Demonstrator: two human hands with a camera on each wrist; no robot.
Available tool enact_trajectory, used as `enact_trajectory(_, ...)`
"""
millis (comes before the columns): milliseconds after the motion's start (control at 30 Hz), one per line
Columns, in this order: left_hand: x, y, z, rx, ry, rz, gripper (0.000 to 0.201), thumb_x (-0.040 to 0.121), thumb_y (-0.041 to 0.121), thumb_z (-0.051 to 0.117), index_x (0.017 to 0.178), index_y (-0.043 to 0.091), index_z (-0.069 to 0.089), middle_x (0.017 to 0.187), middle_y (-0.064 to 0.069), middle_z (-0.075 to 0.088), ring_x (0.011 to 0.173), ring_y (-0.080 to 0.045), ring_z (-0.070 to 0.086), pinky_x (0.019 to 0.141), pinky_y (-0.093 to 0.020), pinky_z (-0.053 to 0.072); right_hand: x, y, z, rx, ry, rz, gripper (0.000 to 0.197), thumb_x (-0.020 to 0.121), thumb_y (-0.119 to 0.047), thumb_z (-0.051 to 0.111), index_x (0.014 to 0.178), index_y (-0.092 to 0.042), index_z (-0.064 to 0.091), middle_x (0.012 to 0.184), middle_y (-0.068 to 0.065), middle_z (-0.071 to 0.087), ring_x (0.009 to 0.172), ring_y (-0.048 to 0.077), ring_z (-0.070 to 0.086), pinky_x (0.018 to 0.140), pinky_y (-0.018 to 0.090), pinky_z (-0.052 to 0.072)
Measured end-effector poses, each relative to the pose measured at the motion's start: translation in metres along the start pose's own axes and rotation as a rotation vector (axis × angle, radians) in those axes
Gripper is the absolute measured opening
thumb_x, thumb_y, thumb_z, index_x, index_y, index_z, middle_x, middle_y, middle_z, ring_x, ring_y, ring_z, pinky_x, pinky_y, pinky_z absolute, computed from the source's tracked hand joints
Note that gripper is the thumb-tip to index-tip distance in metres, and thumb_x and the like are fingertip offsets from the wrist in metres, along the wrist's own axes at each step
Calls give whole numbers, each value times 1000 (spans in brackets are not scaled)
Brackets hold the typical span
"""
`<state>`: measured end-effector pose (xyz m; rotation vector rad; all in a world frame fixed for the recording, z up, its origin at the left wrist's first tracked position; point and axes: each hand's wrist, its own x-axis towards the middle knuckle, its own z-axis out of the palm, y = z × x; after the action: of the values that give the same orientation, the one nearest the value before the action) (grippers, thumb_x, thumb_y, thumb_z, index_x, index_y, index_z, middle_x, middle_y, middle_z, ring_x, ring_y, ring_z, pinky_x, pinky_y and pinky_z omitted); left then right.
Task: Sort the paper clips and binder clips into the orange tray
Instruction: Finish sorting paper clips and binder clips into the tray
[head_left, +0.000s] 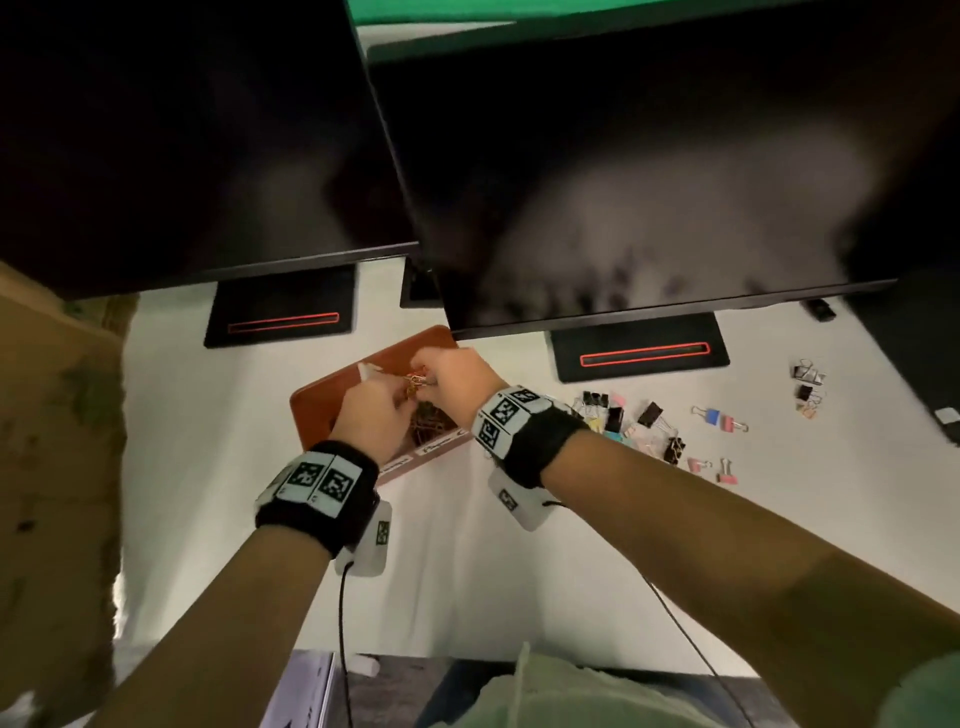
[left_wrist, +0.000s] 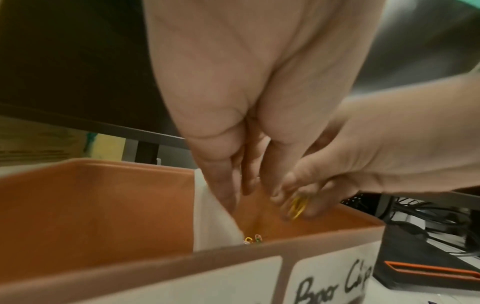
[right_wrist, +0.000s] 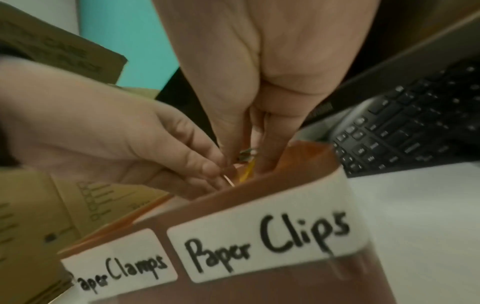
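Here, head view: both hands meet over the orange tray (head_left: 317, 410) on the white bench (head_left: 218, 467); left hand (head_left: 371, 415) and right hand (head_left: 457, 382) pinch a tangle of paper clips (head_left: 415, 383) between them. Binder clips (head_left: 649, 421) lie scattered to the right, well apart from the tray. Left wrist view: right fingers (left_wrist: 311, 207) pinch a yellow clip; more lie in the tray's bottom. Right wrist view: left fingers (right_wrist: 207, 164) nip thin wire above the "Paper Clips" label (right_wrist: 265, 242). Judgement: light, springy, snag-prone wire; grip each by its loop ends.

2 monitors (head_left: 182, 130), keyboard (right_wrist: 415, 123), cardboard box (head_left: 52, 441).
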<state>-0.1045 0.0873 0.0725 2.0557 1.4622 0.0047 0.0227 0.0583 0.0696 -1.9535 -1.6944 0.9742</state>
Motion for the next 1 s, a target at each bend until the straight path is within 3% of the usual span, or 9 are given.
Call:
enact_trajectory(100, -7, -2, 0, 14, 50, 57, 34, 88, 7, 50, 122, 12, 55, 113, -11, 63, 103, -26, 59, 93, -36, 47, 2, 6, 6, 67, -19, 18, 42, 89, -20, 61, 129, -13, 51, 125, 10, 61, 114, 25, 57, 101, 33, 45)
enact_trajectory(233, -32, 7, 7, -173, 183, 338, 35, 87, 9, 58, 121, 18, 54, 113, 2, 53, 101, -13, 55, 92, -28, 47, -28, 38, -11, 204, 125, -100, 29, 90, -24, 59, 119, -16, 59, 115, 1, 64, 96, 10, 61, 87, 21, 49)
enact_trajectory(300, -43, 14, 20, -220, 122, 441, 32, 87, 14, 59, 118, 21, 55, 112, 7, 51, 99, -6, 54, 90, -23, 47, -47, 72, -21, 127, 216, -79, 23, 90, -25, 60, 112, -18, 61, 109, -1, 63, 90, 10, 59, 83, 24, 51)
enact_trajectory(400, -48, 21, 54, -192, -70, 519, 38, 87, 17, 59, 123, 23, 50, 127, 5, 46, 115, -7, 47, 101, -28, 41, -68, 128, -30, -77, 195, 89, 30, 86, -29, 63, 115, -22, 60, 113, 2, 60, 104, 17, 54, 93, 37, 47)
enact_trajectory(500, -39, 26, 91, -36, -211, 447, 54, 88, 19, 56, 137, 29, 35, 150, 1, 23, 137, -18, 25, 114, -32, 25, -75, 157, -34, -280, -3, 244, 50, 82, -40, 65, 128, -29, 49, 132, 0, 49, 121, 22, 44, 103, 38, 40)
enact_trajectory(600, -26, 26, 119, 104, -261, 368, 67, 88, 13, 55, 142, 33, 21, 156, -3, 8, 143, -25, 13, 114, -42, 26, -80, 163, -32, -312, -122, 279, 62, 76, -47, 67, 132, -30, 46, 133, 0, 42, 120, 22, 40, 102, 39, 39)
enact_trajectory(733, -13, 21, 135, 196, -249, 364, 88, 80, -6, 54, 142, 37, 8, 154, -4, 17, 138, -29, 25, 109, -44, 35, -87, 169, -30, -225, -125, 295, 44, 78, -41, 69, 118, -27, 58, 117, 2, 46, 110, 21, 43, 95, 34, 39)
enact_trajectory(833, -9, 16, 136, 180, -232, 370, 92, 76, -15, 47, 142, 37, 10, 150, -4, 24, 135, -29, 30, 107, -41, 37, -94, 175, -29, -156, -129, 298, 29, 84, -30, 65, 112, -23, 61, 114, 4, 48, 106, 22, 48, 95, 32, 41)
enact_trajectory(1000, -12, 13, 131, 66, -194, 305, 71, 87, -2, 50, 143, 30, 20, 146, -6, 33, 132, -26, 35, 108, -38, 36, -101, 180, -41, -30, -79, 279, 17, 87, -22, 62, 104, -22, 63, 109, 1, 50, 100, 19, 54, 97, 31, 47)
